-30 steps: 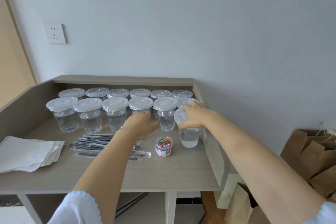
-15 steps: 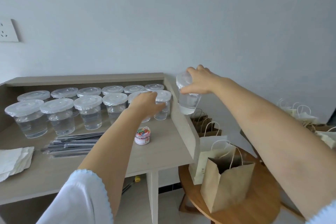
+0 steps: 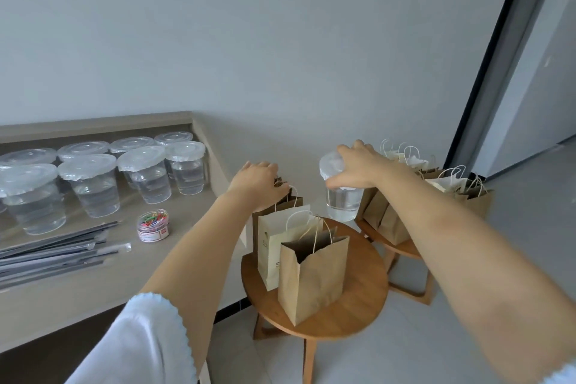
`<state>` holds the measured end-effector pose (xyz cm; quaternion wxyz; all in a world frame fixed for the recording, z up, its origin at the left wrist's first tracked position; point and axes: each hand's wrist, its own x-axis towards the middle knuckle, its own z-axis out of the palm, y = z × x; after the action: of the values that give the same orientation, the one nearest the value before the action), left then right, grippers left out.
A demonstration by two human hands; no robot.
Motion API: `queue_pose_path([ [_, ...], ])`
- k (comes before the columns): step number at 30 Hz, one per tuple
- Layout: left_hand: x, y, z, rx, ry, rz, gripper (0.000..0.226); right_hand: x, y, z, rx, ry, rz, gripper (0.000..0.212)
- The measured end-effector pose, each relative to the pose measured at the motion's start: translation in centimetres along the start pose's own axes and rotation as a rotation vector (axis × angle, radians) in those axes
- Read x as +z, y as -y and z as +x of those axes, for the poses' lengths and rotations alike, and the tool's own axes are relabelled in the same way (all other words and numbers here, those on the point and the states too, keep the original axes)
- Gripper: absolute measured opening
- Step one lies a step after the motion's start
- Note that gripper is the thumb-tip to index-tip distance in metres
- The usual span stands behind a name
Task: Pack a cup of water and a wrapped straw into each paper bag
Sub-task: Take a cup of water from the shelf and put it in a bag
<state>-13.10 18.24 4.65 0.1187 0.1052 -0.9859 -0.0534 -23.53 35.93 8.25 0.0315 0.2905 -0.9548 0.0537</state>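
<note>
My right hand [image 3: 358,164] grips a lidded clear cup of water [image 3: 342,199] by its top, holding it in the air between two round stools. My left hand [image 3: 260,184] rests on the top of the rearmost brown paper bag [image 3: 288,201] on the near wooden stool [image 3: 352,309]; its fingers are hidden behind the hand. In front of that bag stand a pale bag [image 3: 274,246] and an open brown bag [image 3: 311,277]. Several more lidded cups [image 3: 93,187] and a pile of wrapped straws [image 3: 53,254] lie on the desk at left.
A small tub of coloured paper clips [image 3: 153,225] sits on the desk [image 3: 93,290] by the straws. A second stool [image 3: 402,249] behind carries several more handled bags [image 3: 448,187]. A dark door frame [image 3: 495,65] rises at right; pale floor tiles lie below.
My right hand has carried the cup off the desk rightward and down toward the stools. My left hand left the cups and reached the rear bag. The view swung right.
</note>
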Motion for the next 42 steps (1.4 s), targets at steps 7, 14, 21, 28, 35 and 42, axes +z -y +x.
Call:
queue_pose_path([
  [7, 5.4, -5.3, 1.4, -0.180, 0.069, -0.126, 0.049, 3.2, -7.3, 0.7, -0.028, 0.067, 0.037, 0.078],
  [14, 9.7, -12.0, 2.8, -0.308, 0.109, -0.151, 0.052, 5.4, -13.8, 1.6, -0.196, 0.084, 0.059, 0.083],
  [21, 12.3, -14.4, 2.0, -0.448, 0.096, -0.166, 0.051, 6.8, -16.9, 2.8, -0.322, 0.140, 0.031, 0.086],
  [28, 14.3, -12.8, 3.0, -0.533, 0.105, -0.168, 0.047, 9.5, -16.3, 6.0, -0.364, 0.163, 0.047, 0.085],
  [35, 16.6, -8.9, 7.5, -0.582, 0.134, -0.249, 0.047, 12.3, -14.3, 11.6, -0.409, 0.184, 0.039, 0.085],
  [42, 21.7, -5.5, 10.5, -0.560, 0.261, -0.250, 0.038, 13.8, -13.3, 16.6, -0.414, 0.193, 0.042, 0.089],
])
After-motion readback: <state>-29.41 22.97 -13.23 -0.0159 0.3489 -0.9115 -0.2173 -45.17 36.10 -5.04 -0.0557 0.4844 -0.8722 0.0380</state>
